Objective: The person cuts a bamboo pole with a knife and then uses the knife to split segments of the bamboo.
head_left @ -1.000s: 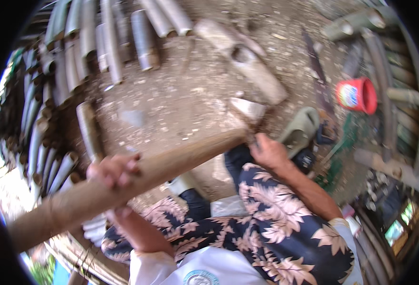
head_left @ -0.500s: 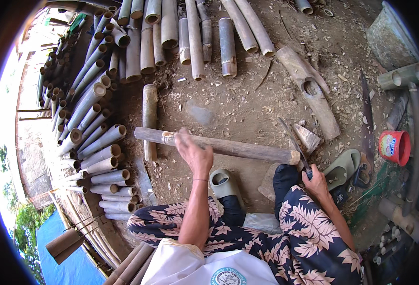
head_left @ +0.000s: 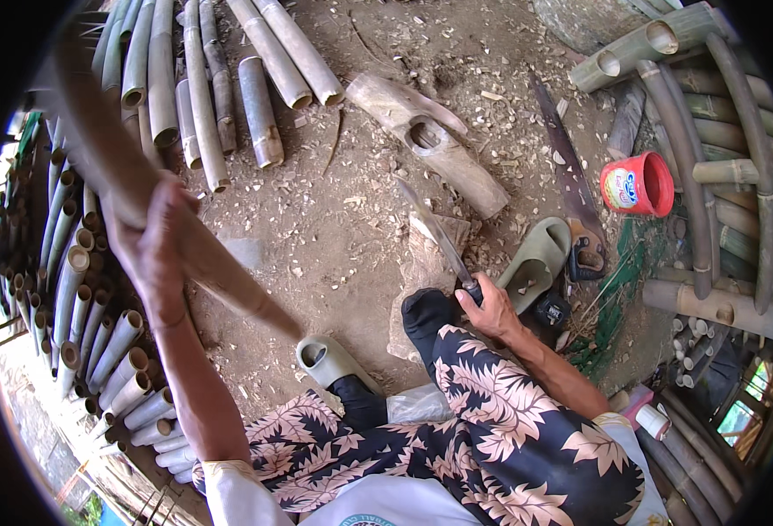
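On the left, my left hand (head_left: 160, 254) is wrapped round a long bamboo pole (head_left: 244, 298), raised and tilted, its upper part blurred. The pole's lower end comes down close to the olive slipper (head_left: 318, 358) on my left foot. My right hand (head_left: 494, 314) grips the dark handle of a machete (head_left: 435, 228), its blade pointing up and left over a pale wood block (head_left: 419, 294). Beside that hand lies an empty olive slipper (head_left: 535, 263). My right foot, in a black sock (head_left: 428, 320), rests by the block.
A log with a hole (head_left: 474, 180) lies ahead among wood chips. To the right are a handsaw (head_left: 586, 252), a red bucket (head_left: 654, 186) and a bamboo frame (head_left: 684, 184). Many cut bamboo tubes (head_left: 259, 110) lie at the far side and left.
My left hand has lifted the bamboo pole off the ground and swung it up to the left. The machete stays in my right hand. The view has turned to the right.
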A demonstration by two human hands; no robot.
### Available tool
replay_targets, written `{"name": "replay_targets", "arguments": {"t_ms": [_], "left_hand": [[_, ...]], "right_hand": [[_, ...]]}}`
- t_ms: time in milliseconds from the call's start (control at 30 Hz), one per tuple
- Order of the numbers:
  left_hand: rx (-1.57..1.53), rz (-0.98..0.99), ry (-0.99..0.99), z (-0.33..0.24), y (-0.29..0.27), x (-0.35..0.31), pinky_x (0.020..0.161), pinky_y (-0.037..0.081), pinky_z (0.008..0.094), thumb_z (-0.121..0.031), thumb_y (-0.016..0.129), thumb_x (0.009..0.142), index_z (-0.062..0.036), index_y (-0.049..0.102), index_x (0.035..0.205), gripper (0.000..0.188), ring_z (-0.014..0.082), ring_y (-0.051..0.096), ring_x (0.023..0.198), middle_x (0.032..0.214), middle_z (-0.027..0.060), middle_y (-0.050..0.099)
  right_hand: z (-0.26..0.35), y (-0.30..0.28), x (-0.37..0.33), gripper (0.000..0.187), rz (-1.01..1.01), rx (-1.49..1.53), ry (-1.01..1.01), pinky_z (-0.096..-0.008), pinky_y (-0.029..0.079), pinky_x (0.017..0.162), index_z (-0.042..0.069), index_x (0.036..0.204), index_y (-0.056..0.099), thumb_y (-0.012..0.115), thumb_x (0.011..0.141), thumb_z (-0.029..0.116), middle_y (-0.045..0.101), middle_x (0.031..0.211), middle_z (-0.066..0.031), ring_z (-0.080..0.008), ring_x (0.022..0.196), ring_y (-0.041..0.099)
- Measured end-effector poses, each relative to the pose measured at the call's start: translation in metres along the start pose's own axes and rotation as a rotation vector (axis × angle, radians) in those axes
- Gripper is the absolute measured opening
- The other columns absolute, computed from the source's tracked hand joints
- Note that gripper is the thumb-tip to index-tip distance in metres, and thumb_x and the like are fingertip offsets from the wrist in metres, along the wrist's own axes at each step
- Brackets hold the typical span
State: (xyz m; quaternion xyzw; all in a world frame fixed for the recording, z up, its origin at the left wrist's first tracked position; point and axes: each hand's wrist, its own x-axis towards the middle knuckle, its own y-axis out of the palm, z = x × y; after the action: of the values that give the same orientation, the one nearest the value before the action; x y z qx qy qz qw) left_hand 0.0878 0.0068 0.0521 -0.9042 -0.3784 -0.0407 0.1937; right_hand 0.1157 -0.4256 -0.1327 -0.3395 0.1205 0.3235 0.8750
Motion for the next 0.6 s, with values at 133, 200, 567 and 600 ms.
{"name": "replay_targets", "arguments": {"t_ms": [133, 200, 567, 600], "left_hand": [[-0.412, -0.267, -0.114, -0.007, 0.01, -0.025, 0.071, 0.054, 0.035, -0.031, 0.073, 0.085, -0.0001, 0.05, 0.115, 0.048, 0.0206, 0.063, 0.079, 0.087, 0.0112, 0.062], [-0.522, -0.336, -0.203, 0.006, 0.025, -0.047, 0.076, 0.052, 0.0342, -0.03, 0.071, 0.086, -0.0004, 0.052, 0.11, 0.043, 0.0196, 0.06, 0.084, 0.088, 0.0097, 0.057], [-0.593, -0.537, -0.496, 0.077, 0.001, -0.083, 0.079, 0.054, 0.0354, -0.027, 0.074, 0.084, -0.004, 0.055, 0.108, 0.038, 0.0229, 0.064, 0.083, 0.093, 0.0114, 0.063], [-0.532, -0.57, -0.48, 0.089, -0.007, -0.079, 0.079, 0.053, 0.0355, -0.026, 0.074, 0.084, -0.0045, 0.056, 0.106, 0.036, 0.0225, 0.064, 0.082, 0.092, 0.011, 0.064]], "right_hand": [[0.025, -0.009, -0.006, 0.039, -0.039, 0.04, -0.008, -0.0476, 0.05, 0.069, 0.0, 0.109, 0.052, 0.063, 0.091, 0.033, 0.063, 0.079, -0.0253, -0.0455, 0.078, 0.064], [0.024, -0.011, -0.009, 0.039, -0.025, -0.007, 0.001, -0.048, 0.05, 0.069, 0.0, 0.111, 0.052, 0.063, 0.091, 0.032, 0.064, 0.083, -0.0256, -0.0452, 0.078, 0.064], [0.029, -0.016, -0.012, 0.038, 0.022, -0.142, -0.047, -0.049, 0.052, 0.067, 0.0, 0.11, 0.052, 0.061, 0.093, 0.034, 0.064, 0.09, -0.0253, -0.0448, 0.077, 0.064], [0.038, -0.016, -0.011, 0.038, -0.039, -0.093, -0.132, -0.0477, 0.052, 0.066, 0.0, 0.11, 0.052, 0.061, 0.093, 0.033, 0.064, 0.09, -0.0248, -0.0437, 0.076, 0.065]]}}
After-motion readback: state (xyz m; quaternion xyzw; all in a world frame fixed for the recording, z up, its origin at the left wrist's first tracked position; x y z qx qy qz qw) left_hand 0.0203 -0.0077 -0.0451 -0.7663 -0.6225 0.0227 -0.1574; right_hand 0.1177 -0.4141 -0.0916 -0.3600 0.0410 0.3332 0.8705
